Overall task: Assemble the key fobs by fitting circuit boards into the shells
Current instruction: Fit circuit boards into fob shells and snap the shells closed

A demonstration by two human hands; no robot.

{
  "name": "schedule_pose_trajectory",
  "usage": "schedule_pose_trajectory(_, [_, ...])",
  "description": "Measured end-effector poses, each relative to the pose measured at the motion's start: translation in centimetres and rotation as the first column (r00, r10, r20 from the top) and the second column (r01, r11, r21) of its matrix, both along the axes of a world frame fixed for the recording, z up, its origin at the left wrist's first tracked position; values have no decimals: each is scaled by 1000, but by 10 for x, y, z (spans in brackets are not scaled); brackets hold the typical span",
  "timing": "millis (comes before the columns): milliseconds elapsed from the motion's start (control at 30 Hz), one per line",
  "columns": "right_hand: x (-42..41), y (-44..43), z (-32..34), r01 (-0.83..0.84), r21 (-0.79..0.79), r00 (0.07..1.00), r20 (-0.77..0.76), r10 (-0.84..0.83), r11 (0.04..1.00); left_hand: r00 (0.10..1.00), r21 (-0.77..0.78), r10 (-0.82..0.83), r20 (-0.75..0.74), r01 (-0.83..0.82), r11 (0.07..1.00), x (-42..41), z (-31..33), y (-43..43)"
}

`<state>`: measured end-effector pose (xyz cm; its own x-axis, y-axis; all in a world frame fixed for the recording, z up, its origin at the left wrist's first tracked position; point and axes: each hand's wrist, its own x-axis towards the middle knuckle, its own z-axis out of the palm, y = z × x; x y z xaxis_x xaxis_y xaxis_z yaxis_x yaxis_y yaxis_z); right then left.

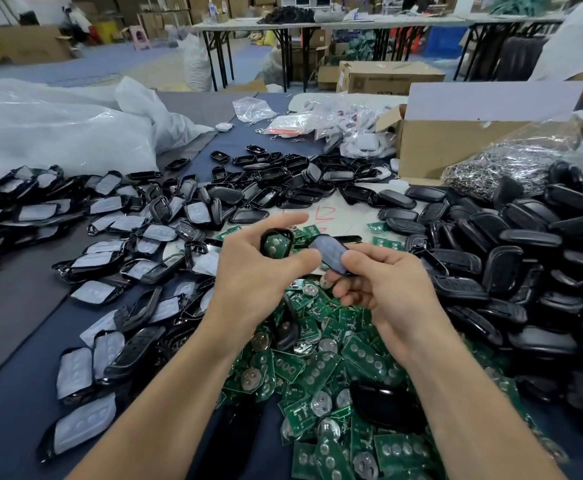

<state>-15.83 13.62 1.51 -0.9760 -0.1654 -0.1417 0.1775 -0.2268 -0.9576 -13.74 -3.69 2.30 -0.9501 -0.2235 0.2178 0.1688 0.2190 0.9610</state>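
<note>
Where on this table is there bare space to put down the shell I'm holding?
Bare grey mat lies at the left, on your side of the padded shells. A blue strip runs between the white bags and the packeted fobs. Some white paper shows beyond the shell in your left hand. Crowded: the circuit boards below it and the black shells at right.

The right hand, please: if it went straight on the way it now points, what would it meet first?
Probably the board-filled shell in the left hand; the right hand aims its cover there.
</note>
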Motion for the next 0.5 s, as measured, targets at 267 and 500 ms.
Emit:
schedule_pose_trajectory(267, [-3, 5, 3, -29, -32, 991, 127, 33, 999, 975, -486, 78, -206, -171, 857, 9, -6, 5])
schedule_pose_trajectory(500, [-3, 3, 1, 1, -197, 997, 75, 14, 980, 990, 101, 73, 122, -86, 991, -1, -3, 12])
